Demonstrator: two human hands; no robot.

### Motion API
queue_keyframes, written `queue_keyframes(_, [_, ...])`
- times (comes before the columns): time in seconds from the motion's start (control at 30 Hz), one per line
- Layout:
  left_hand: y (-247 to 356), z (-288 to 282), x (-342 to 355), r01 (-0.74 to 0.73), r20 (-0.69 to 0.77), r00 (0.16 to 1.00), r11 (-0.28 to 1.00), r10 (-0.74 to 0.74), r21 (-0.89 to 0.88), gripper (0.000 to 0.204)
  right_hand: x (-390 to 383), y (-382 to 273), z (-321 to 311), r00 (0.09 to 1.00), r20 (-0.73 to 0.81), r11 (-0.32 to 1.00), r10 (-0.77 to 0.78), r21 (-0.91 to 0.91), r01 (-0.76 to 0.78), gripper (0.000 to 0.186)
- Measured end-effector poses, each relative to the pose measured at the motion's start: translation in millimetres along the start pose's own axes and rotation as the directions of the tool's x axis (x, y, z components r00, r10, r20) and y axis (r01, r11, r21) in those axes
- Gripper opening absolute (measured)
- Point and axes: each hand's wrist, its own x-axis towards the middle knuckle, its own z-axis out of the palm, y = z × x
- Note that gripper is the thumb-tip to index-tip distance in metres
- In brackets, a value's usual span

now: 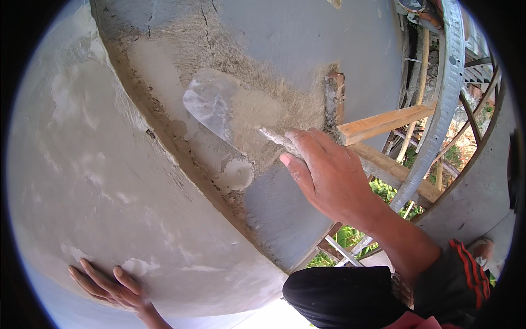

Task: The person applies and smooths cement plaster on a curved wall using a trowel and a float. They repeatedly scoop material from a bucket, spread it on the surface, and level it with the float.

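Observation:
My right hand (337, 175) is closed around the handle of a plastering trowel (211, 107). The blade's round end points up and left, lying against a grey wall face (263, 41). Wet, sandy mortar (252, 118) covers part of the blade and the wall around it. Splayed and flat, my left hand (112, 288) rests on the smoother, pale plastered surface (109, 192) at lower left. Between the two surfaces runs a rough-edged recess (189, 159). A smooth patch of plaster (235, 174) shows below the blade. The handle is mostly hidden by my fingers.
Wooden beams (386, 123) stick out from the wall by my right wrist. A curved metal bar (446, 82) passes behind them, with scaffolding and green plants (348, 237) beyond. Cracks mark the upper wall. Black fabric (339, 296) fills the bottom middle.

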Motion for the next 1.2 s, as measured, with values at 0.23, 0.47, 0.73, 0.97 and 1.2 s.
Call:
queue_keyframes(0.23, [2,1,5,-0.020,-0.017,1.000,1.000,0.020,-0.004,0.071,-36,2,-10,0.995,0.086,0.985,0.041,-0.172,-0.026,0.037])
queue_keyframes(0.47, [-1,5,6,-0.036,-0.027,0.999,0.999,0.036,-0.012,0.071,3,-23,-3,0.996,0.006,0.987,-0.087,-0.138,0.087,0.033])
queue_keyframes(0.73, [4,0,9,-0.060,-0.030,0.998,0.997,0.061,0.041,0.070,-73,-2,11,0.986,0.167,0.967,-0.009,-0.249,0.051,0.039])
queue_keyframes(0.97, [-3,2,6,-0.066,-0.033,0.997,0.997,0.067,0.045,0.070,-140,43,25,0.973,0.144,0.983,0.178,-0.079,-0.168,0.033])
queue_keyframes(1.2, [-1,6,6,-0.051,-0.043,0.998,0.999,0.050,-0.014,0.069,-76,20,39,0.998,0.057,0.982,0.035,0.183,-0.045,0.034])
